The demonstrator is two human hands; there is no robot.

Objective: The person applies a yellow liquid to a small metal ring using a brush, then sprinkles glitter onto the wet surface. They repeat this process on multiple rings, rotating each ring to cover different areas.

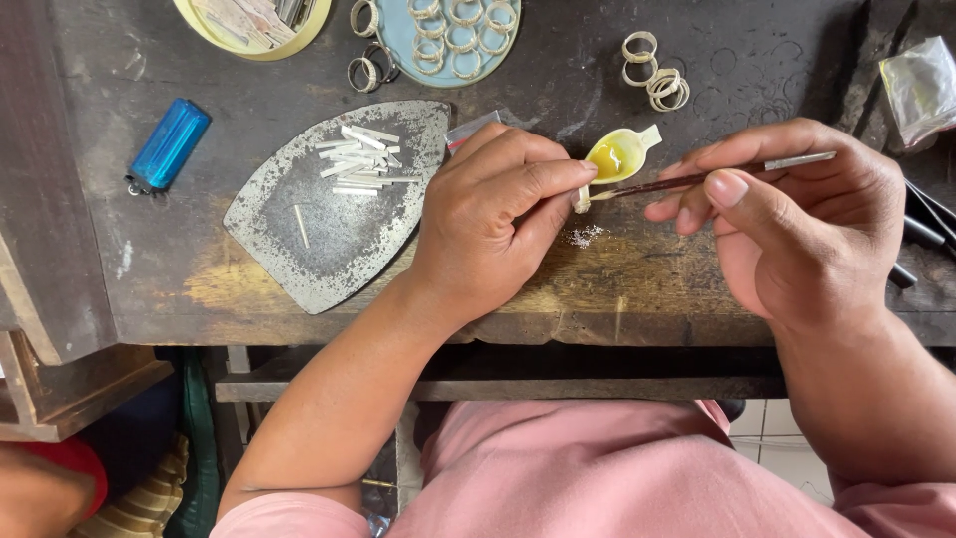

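A: Item in hand?

B: A short pale strip [583,198], flat and metallic-looking, being pinched upright between thumb and fingertips of the left hand [488,221], which is closing tightly on it just above the bench [637,284]. The right hand [797,214] is gripping a thin brush [697,180], dark-handled with a silvery end, and is touching its tip to the strip.

A: Nearest things?

B: A small yellow dish [617,155], spoon-shaped, glossy, holding clear yellowish liquid, just behind the strip. A sprinkle of white powder [585,235] lying on the bench right below it.

A: How far along?

B: Judging by the stock, partway at most. A heap of like strips [358,159] is waiting on a grey, speckled metal plate [329,239] shaped like an iron's sole, with one strip [301,225] lying apart on it. Whether any of those are already brushed I cannot tell.

A: Finished goods?

B: Possibly the rings: several on a round blue lid [503,45], a few loose rings [370,70] beside it, and another small cluster of rings [655,75] further right, all thin bands of pale metal.

A: Remainder?

B: A blue translucent lighter [167,145] at left; a yellow-rimmed tray [249,45] of scraps at top; a crumpled clear bag [921,85] at right. The bench is dark, scarred, stained wood.
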